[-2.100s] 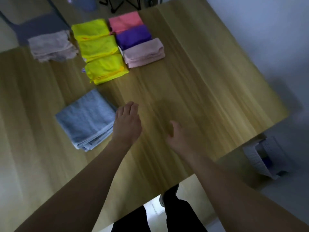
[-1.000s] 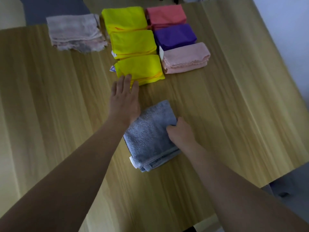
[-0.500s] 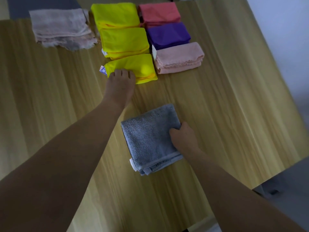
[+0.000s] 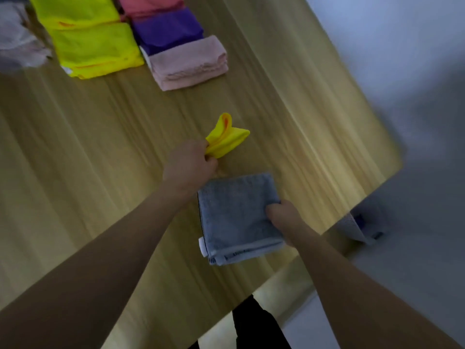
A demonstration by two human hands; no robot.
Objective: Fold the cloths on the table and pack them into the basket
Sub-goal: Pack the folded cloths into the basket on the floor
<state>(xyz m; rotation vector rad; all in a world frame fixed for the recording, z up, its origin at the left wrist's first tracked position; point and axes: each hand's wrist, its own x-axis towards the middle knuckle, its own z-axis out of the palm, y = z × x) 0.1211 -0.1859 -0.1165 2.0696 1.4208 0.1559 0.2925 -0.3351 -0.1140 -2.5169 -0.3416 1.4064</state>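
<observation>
My left hand point(image 4: 190, 162) grips a folded yellow cloth point(image 4: 226, 138), lifted off its row and held over the wooden table point(image 4: 88, 152). My right hand point(image 4: 283, 215) pinches the right edge of a folded grey-blue towel point(image 4: 234, 217) near the table's front edge. Still lying at the far side are two folded yellow cloths point(image 4: 93, 49), a coral cloth point(image 4: 148, 5), a purple cloth point(image 4: 166, 30) and a pale pink towel point(image 4: 188, 62). A white basket point(image 4: 357, 227) sits on the floor beyond the table's right corner, partly hidden by the tabletop.
A crumpled beige cloth point(image 4: 17, 46) lies at the far left edge of view. The table's right edge runs diagonally, with grey floor point(image 4: 415, 147) beyond it. My dark trouser leg point(image 4: 254, 326) shows below the front edge.
My left hand has taken the nearest yellow cloth from its row and carried it towards me and to the right. My right hand keeps its hold on the grey-blue towel. The view swung right.
</observation>
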